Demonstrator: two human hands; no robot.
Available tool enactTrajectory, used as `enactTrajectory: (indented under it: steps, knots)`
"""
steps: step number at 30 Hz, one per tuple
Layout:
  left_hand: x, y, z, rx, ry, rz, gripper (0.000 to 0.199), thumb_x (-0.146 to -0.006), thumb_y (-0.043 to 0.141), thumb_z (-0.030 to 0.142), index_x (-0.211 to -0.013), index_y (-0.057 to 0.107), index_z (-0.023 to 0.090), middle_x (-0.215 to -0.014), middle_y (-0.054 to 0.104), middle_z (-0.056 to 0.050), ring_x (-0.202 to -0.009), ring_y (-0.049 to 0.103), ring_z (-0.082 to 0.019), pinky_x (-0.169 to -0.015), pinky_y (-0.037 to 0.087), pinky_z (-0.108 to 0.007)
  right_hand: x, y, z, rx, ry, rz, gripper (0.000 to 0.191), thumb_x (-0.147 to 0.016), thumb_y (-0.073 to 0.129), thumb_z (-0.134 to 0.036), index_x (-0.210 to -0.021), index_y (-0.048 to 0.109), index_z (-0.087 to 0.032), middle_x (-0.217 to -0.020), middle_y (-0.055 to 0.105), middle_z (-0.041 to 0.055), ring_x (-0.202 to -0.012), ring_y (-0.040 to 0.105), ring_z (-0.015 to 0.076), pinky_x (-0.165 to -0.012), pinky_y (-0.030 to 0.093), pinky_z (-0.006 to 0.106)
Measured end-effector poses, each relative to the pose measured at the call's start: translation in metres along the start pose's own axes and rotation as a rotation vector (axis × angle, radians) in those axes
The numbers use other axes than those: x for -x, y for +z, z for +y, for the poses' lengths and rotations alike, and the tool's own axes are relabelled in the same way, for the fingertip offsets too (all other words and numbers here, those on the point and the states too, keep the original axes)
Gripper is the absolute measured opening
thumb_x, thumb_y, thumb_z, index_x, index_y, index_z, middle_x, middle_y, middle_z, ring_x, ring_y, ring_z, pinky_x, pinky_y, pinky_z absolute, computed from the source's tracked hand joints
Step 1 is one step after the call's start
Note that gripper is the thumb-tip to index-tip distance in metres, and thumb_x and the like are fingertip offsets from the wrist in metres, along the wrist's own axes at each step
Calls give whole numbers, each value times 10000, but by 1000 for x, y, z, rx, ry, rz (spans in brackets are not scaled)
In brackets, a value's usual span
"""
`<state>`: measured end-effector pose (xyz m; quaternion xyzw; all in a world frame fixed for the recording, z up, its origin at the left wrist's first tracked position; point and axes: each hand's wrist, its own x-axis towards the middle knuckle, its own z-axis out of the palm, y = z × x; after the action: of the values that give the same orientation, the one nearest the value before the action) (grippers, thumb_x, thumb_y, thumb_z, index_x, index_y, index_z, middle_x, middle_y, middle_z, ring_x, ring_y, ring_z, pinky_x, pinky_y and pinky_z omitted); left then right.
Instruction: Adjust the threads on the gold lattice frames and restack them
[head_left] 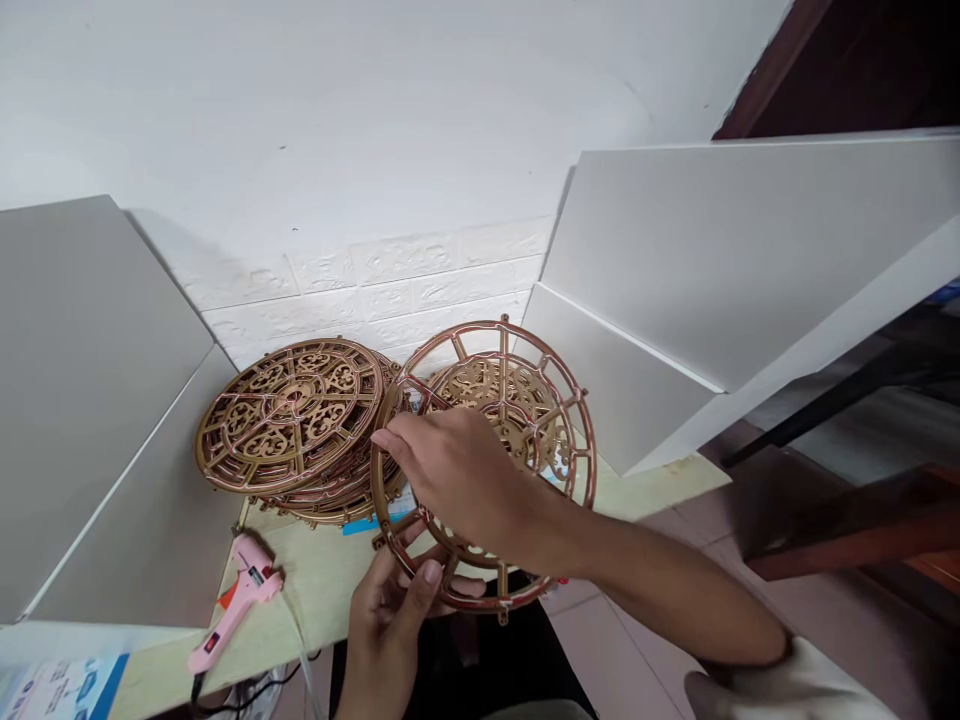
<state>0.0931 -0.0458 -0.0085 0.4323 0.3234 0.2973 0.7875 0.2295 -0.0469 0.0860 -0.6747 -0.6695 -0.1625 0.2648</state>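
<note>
A round, wheel-shaped golden-brown frame (589,470) with spokes and small tabs on its rim stands tilted in front of me. My left hand (394,620) is closed around its lower rim, thumb on the near side. Reaching across from the right, my right hand (461,480) grips the left part of the rim and hides much of the middle. To the left lies a stack of similar openwork discs (292,415) with scrollwork and glossy reddish lines. Behind the held frame, partly seen through its openings, are gold scrollwork pieces (480,378).
A pink hot glue gun (244,600) with a cord lies on the pale wooden table (311,570), left of my hands. Grey-white panels (112,400) stand left and right (675,250). A white wall (360,130) rises behind; a printed sheet (64,690) is at lower left.
</note>
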Motion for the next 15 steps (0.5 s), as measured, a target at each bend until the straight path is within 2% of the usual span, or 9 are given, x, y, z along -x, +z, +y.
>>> enactTrajectory:
  steps: [3, 6, 10, 13, 15]
  knots:
    - [-3, -4, 0, -10, -4, -44, 556, -754, 737, 429, -1206, 567, 153, -973, 743, -156, -845, 720, -313, -663, 601, -367, 6, 7, -5, 106, -167, 207, 277, -957, 397, -140, -746, 576, -132, -509, 542, 8, -422, 462, 123, -430, 192, 276]
    - [-6, -8, -1, -22, -2, -60, 577, -759, 732, 432, -1234, 557, 155, -974, 741, -160, -848, 719, -318, -677, 603, -384, 6, 12, -5, 116, -211, 302, 238, -934, 408, -98, -754, 561, -132, -520, 548, 7, -422, 463, 120, -423, 202, 271]
    - [-7, -10, -2, -23, -30, -39, 652, -732, 751, 454, -1271, 544, 151, -993, 733, -178, -838, 718, -329, -682, 606, -406, -4, 11, 2, -146, -32, 287, 297, -981, 364, -196, -721, 504, -156, -485, 489, -23, -398, 391, 97, -429, 223, 253]
    - [-8, -11, -4, -15, -44, -20, 672, -728, 754, 464, -1279, 534, 148, -973, 737, -177, -835, 718, -330, -688, 605, -415, -12, 0, 11, -424, 95, 265, 307, -989, 365, -280, -702, 424, -187, -486, 396, -62, -403, 346, 78, -453, 264, 231]
    - [-8, -10, -3, -8, -46, -14, 669, -726, 758, 459, -1274, 536, 147, -972, 738, -175, -829, 720, -328, -687, 606, -415, -13, -8, 16, -513, 143, 289, 299, -985, 371, -305, -707, 396, -199, -497, 366, -71, -420, 346, 76, -467, 273, 226]
